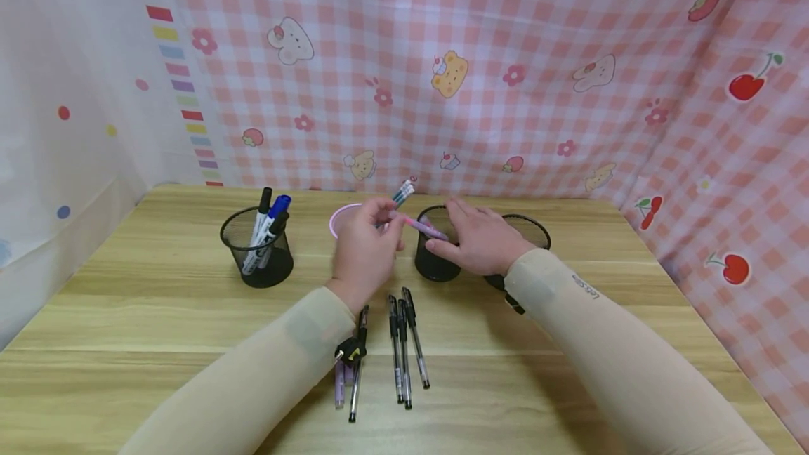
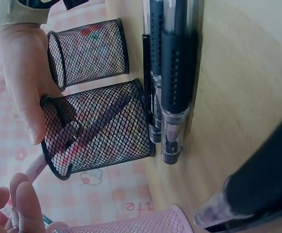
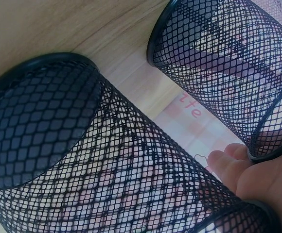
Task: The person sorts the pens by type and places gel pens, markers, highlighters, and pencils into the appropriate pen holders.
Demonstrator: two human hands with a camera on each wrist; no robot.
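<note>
The left hand (image 1: 369,248) is pinching the pink pen (image 1: 430,229) by its outer end, a sensible hold; the pen, probably light, stiff and slick, is leaning into the black cup (image 1: 437,269) right of that hand. The right hand (image 1: 485,237), fingers apart, is touching the rim.

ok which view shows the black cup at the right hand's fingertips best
Left wrist: the black cup shows nearly whole, rim to base. In the head view, the right hand covers part; right wrist crops it.
</note>
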